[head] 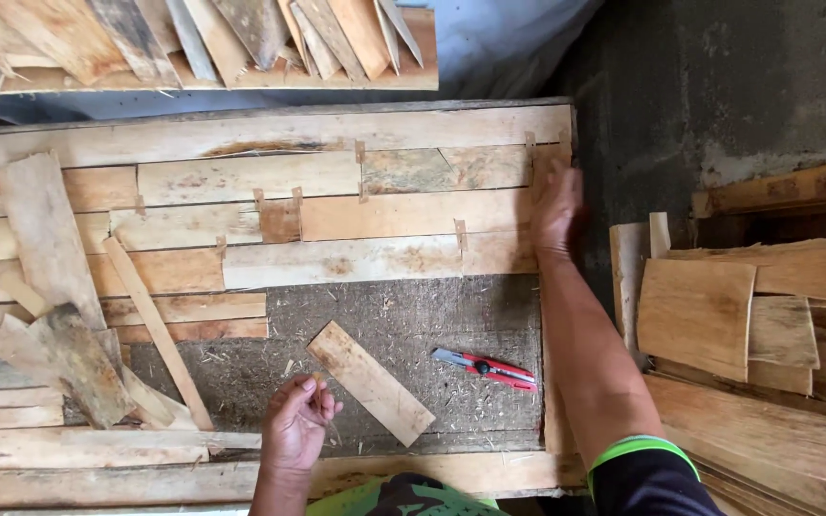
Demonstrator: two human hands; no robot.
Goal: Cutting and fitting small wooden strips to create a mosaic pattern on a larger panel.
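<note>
From the head camera, looking straight down, the left hand (pixel 298 420) sits low over the work board (pixel 403 315), fingers curled in and pinched on something thin and small (too small to tell what). The loose wooden strip (pixel 371 382) lies just beside that hand, to its right and slightly above, not touching it; its long axis runs diagonally, from upper left down to lower right, flat on the bare rough patch of the board. The left hand is clearly the nearer one to it. The right hand (pixel 556 212) reaches far up along the board's right edge, palm down and fingers spread flat on the joined veneer sheets (pixel 375 215), pressing near where short tape tabs bridge the seams; it grips nothing. A red utility knife (pixel 486 369) rests between the strip and the right forearm, apart from both. Stacks of veneer pieces (pixel 748 315) lie off to the right, well apart from the strip.
</note>
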